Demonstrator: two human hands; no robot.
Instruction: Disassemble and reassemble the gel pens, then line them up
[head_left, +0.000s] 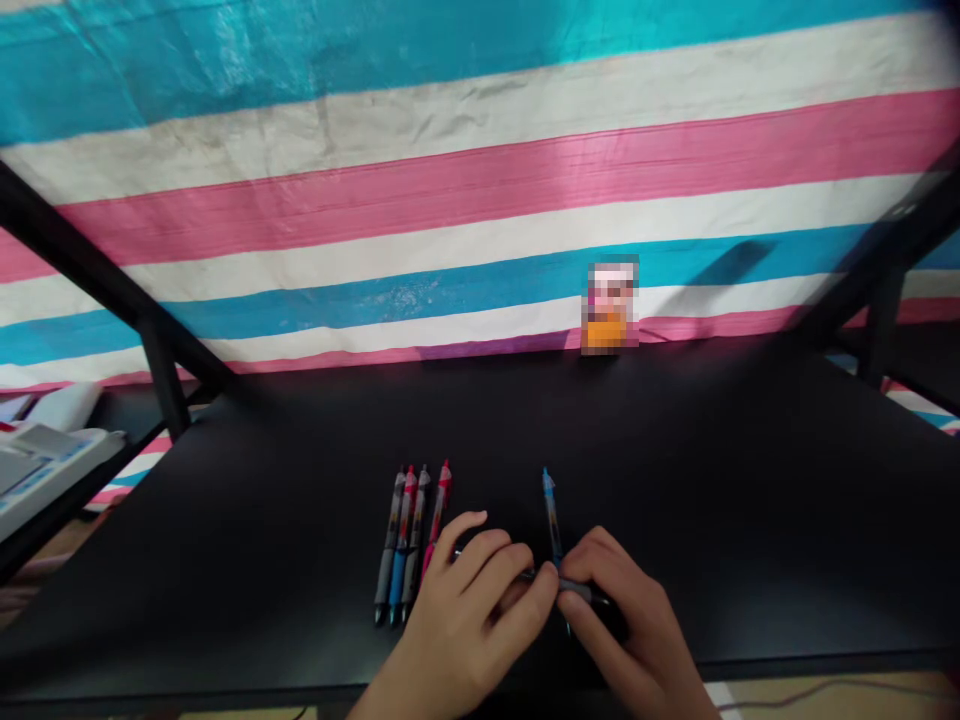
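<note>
Dark grey pen [576, 588] clamped between the fingertips [551, 578] of the left hand [461, 620] and right hand [634, 625], above a black table [712, 470]. A blue pen [551, 515] lies touching the right hand; four more pens [412, 540] lie left, labels too small to read.

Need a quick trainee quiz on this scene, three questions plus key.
1. How many pens lie in the row on the table, left of the blue pen?
2. True or false: the left hand and the right hand hold the same dark pen.
3. Which colours stripe the sheet behind the table?
A) blue, white, pink
B) green, black, yellow
C) red, orange, grey

Key: 1) Four. 2) True. 3) A.
</note>
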